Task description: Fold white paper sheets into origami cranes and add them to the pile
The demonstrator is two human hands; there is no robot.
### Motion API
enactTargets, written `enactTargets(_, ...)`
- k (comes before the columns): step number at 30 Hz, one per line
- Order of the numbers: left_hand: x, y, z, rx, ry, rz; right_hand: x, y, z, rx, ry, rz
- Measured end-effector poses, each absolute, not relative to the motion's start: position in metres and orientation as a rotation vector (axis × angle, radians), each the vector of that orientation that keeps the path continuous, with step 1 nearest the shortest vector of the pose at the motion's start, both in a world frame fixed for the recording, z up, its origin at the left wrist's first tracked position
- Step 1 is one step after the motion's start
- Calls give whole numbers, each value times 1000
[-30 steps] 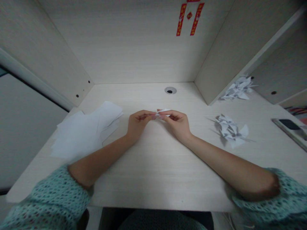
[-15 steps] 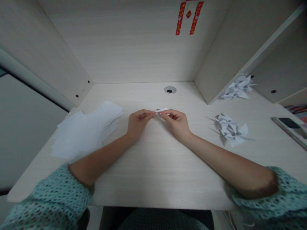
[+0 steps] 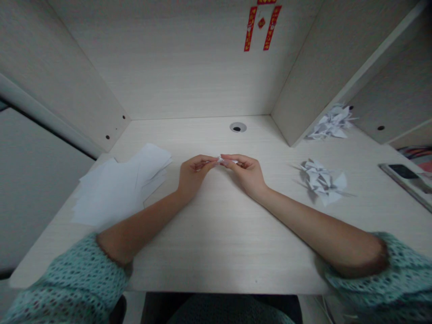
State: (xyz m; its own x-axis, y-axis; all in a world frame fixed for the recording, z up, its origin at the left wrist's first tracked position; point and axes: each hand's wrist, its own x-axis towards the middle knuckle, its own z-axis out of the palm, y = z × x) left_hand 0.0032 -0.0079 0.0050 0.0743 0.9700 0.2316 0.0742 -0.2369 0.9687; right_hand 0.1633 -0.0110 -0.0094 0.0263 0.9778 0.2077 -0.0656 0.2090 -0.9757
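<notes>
My left hand (image 3: 194, 172) and my right hand (image 3: 246, 172) meet at the middle of the pale wooden desk (image 3: 219, 238). Both pinch a small folded piece of white paper (image 3: 222, 160) between fingertips. Only a sliver of the paper shows between the fingers; its shape is mostly hidden. Both forearms rest on the desk, with teal knitted sleeves pushed up to the elbows.
A loose stack of white paper sheets (image 3: 118, 184) lies at the left. Folded paper figures (image 3: 320, 180) sit at the right, and more folded paper figures (image 3: 332, 126) lie further back by the side panel. A phone (image 3: 405, 175) lies at the far right. A cable hole (image 3: 238, 127) is near the back wall.
The white paper showed more above my right fingers earlier; now it is pressed smaller between both hands' fingertips. The hands stay in the same spot.
</notes>
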Motion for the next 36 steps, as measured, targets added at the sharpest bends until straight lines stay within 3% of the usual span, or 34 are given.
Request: enactTargets(36, 1, -3, 7, 1292, 996, 1171, 166, -12, 1, -942, -1220, 1115)
